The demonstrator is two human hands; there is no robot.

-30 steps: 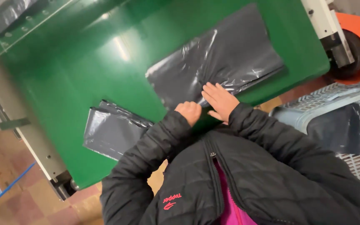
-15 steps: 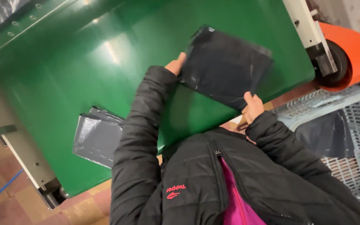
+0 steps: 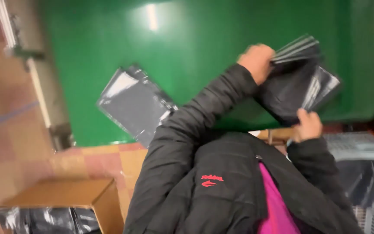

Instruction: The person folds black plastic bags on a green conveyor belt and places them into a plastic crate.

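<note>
Dark plastic mailer bag (image 3: 297,91); crumpled, tilted, lifted above green belt (image 3: 187,52).

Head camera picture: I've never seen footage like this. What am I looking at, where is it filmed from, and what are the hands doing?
No machine here: a person wears a camera on the head, looking down past a black padded jacket. The left hand and the right hand together hold a stack of dark plastic mailer bags above a green surface. Another grey bag lies flat on that surface. A cardboard box sits at lower left, and a grey plastic crate at right. The picture is motion-blurred, so finer detail is unclear.
</note>
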